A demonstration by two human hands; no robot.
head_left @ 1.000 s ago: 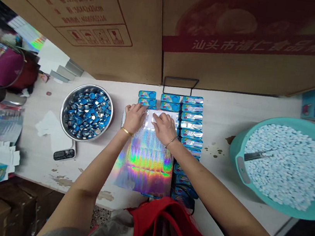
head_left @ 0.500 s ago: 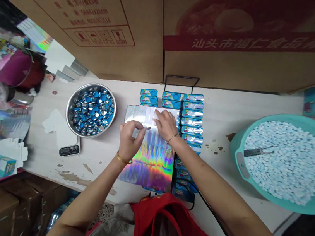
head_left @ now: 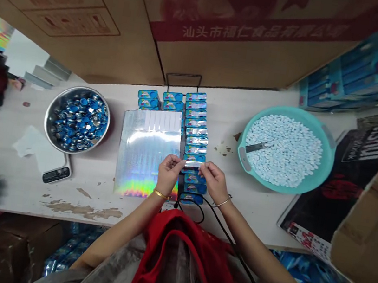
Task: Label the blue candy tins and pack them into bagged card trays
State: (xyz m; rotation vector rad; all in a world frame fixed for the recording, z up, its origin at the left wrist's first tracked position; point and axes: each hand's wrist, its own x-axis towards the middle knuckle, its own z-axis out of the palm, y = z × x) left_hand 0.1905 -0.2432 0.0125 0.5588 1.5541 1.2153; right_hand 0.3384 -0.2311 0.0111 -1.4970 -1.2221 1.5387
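head | left hand (head_left: pixel 169 171), right hand (head_left: pixel 215 181): each grip pinched on shiny strip (head_left: pixel 193 164) | blue box (head_left: pixel 193 157) partly hidden

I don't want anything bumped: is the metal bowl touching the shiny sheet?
Apart. The head view shows bare pale tabletop between the metal bowl and the left edge of the shiny sheet.

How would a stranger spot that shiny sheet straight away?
On the table, look between the steel bowl and the turquoise tub. The shiny sheet lies beside a column of blue boxes; unlike them, it's broad, silvery and rainbow-streaked.
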